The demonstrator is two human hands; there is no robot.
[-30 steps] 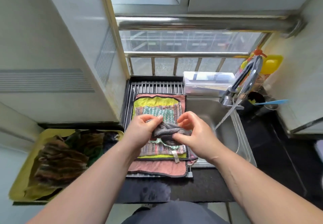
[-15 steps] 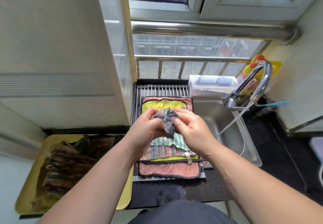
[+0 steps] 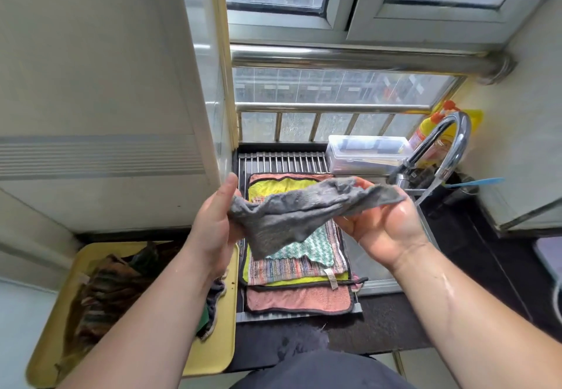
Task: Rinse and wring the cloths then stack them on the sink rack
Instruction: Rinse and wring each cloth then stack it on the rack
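Head view down onto a cramped kitchen corner beneath a window fronted by steel rails: dark stone desk (image 3: 380, 325) hemmed in by a pale cabinet side on the left and a pale wall on the right. Stretched between both hands above the sink rack (image 3: 282, 162), a gray cloth (image 3: 292, 221), its lower edge sagging toward the pile beneath. Left hand (image 3: 213, 227) pinching the cloth's left end, thumb raised; right hand (image 3: 386, 230), palm up and glistening, fingers curled round the right end. Already laid flat on the rack's steel bars: a stack of cloths (image 3: 298, 270), pink at the bottom, then yellow, striped, and green-and-white on top. Right of the rack, the steel sink (image 3: 365, 258) under a curved chrome faucet (image 3: 456, 142), a thin stream slanting from its spout. Behind the sink, a clear lidded box (image 3: 365, 151) and a yellow bottle (image 3: 425, 133) with an orange cap, label too blurred to read. At far left on the desk, a yellow tray (image 3: 219, 349) heaped with dark crumpled cloths.
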